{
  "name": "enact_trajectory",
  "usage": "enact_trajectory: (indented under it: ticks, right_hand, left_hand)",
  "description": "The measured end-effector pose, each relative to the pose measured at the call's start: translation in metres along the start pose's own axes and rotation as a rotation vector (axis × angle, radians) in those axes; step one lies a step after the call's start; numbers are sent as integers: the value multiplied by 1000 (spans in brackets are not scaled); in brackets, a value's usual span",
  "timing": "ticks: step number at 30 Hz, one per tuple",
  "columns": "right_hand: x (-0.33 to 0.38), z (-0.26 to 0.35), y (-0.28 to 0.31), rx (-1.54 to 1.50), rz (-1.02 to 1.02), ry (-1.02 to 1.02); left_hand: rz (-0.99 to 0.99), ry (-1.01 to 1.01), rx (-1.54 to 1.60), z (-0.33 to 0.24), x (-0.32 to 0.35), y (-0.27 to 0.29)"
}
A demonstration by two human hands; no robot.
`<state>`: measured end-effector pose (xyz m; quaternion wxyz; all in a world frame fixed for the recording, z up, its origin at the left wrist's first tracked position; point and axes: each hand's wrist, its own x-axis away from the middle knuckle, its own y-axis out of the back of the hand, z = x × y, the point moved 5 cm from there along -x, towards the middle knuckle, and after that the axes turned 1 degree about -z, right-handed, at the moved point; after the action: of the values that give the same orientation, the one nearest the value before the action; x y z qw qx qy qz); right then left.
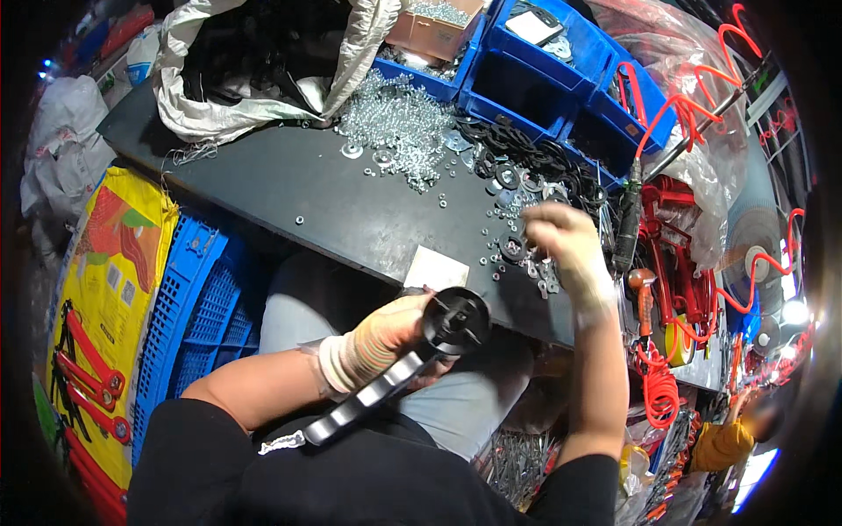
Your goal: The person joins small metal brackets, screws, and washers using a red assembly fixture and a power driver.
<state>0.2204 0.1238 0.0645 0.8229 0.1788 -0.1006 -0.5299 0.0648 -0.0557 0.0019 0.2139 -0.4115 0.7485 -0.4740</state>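
Note:
My left hand (383,340), in a pale wrap or glove with striped cuff, is closed around a black part (456,323) with a round, cup-shaped head and a long glossy arm. The part is held above my lap, its head facing up and its arm slanting down toward my body. Over the right side of the dark table, my right hand (568,250) hovers at a scatter of washers and small metal pieces (513,247). Its fingers are blurred, so whether anything is in them is hidden. A pale square piece (436,268) lies at the table edge beyond my left hand.
A heap of nuts (395,127) covers the table (298,184) in front of blue bins (526,61). At the back left stands a white sack (189,110) of black parts. Red coiled hose (660,394) and a hanging driver (628,219) are at right, a blue crate (189,289) at left.

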Motion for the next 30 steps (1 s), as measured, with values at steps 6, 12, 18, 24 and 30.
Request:
enact_trajectory:
  ticks: [6,12,18,24,30]
  right_hand:
    - [145,29,-56,-611,29,-379]
    - [142,2,-57,-451,13,-214]
    - [144,59,-106,-666,260,100]
    - [168,70,-133,-804,98,-33]
    - [166,79,-136,-776,115,41]
  left_hand:
    - [-1,-103,-208,15,-11,-14]
    - [-13,-40,-451,12,-4,-24]
    - [-30,78,-646,-8,46,-38]
    - [57,243,195,21,85,-35]
    - [164,33,205,26,86,-34]
